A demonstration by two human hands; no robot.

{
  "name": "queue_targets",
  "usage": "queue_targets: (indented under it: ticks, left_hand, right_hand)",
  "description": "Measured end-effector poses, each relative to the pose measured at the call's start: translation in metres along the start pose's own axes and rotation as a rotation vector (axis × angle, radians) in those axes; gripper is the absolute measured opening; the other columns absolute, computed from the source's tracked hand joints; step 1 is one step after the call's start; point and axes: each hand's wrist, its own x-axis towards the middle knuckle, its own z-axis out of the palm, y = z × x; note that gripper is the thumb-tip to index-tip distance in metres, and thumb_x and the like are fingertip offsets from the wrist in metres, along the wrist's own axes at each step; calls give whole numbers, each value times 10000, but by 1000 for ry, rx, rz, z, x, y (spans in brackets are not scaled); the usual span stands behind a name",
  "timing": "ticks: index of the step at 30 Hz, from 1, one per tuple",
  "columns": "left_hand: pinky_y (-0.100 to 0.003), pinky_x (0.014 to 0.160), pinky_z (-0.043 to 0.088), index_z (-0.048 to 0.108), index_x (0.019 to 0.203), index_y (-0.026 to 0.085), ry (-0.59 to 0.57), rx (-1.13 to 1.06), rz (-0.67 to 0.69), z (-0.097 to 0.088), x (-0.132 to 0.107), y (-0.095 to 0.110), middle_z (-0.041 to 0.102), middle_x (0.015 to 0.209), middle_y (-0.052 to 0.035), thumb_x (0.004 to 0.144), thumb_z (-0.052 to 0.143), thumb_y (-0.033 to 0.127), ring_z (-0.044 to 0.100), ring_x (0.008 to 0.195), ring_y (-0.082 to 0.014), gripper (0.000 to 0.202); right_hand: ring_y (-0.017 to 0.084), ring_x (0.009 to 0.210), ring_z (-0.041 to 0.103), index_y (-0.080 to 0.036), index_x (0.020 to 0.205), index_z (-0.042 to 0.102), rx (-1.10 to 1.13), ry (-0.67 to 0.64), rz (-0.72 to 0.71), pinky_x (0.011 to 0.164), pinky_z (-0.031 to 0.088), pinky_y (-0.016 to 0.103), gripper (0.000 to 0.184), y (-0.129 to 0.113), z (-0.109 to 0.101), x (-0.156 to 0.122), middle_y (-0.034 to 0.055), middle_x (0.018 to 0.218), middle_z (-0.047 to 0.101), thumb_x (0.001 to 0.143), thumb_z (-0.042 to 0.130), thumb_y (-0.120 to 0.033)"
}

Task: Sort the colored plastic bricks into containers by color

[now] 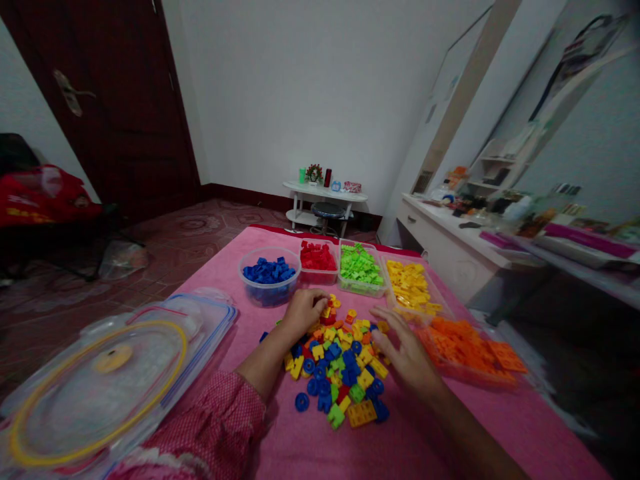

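A heap of mixed coloured plastic blocks [340,367] lies on the pink cloth [310,447]. My left hand [303,312] rests on the heap's far left edge, fingers curled round small pieces I cannot make out. My right hand [405,350] lies at the heap's right side, fingers stretched out and apart, holding nothing. Behind the heap stand sorted containers: a round tub of blue blocks [270,275], a box of red blocks [318,259], a box of green blocks [360,268], a box of yellow blocks [413,287] and a tray of orange blocks [465,350].
Clear container lids [100,380] are stacked at the left of the cloth. A white dresser [450,247] with clutter stands to the right. A small white table [325,197] and a stool stand by the far wall. A dark door [110,100] is at the left.
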Motion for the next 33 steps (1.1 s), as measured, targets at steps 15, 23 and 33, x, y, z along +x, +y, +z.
queue_targets:
  ticks: [15, 23, 33]
  left_hand:
    - [-233, 640, 417, 721, 901, 134, -35, 32, 7, 5, 3, -14, 721, 811, -54, 767, 499, 242, 620, 718, -164, 281]
    - [-235, 648, 424, 718, 921, 144, -33, 8, -15, 11, 5, -22, 719, 815, -48, 758, 516, 268, 619, 721, -163, 288]
    - [-224, 623, 426, 722, 907, 125, -60, -23, 3, 9, 6, -22, 718, 783, -44, 769, 499, 278, 614, 679, -153, 303]
  right_hand:
    - [262, 1366, 244, -210, 1444, 226, -237, -67, -66, 1106, 227, 462, 675, 37, 18, -66, 103, 1492, 267, 867, 418, -503]
    - [320, 1402, 32, -260, 1456, 209, -352, -258, -204, 1105, 187, 513, 902, 12, 27, -71, 70, 1548, -24, 715, 617, -573]
    - [247, 1408, 84, -253, 1415, 319, -261, -159, -183, 1123, 171, 482, 596, 3, 50, -34, 73, 1539, 116, 869, 475, -432]
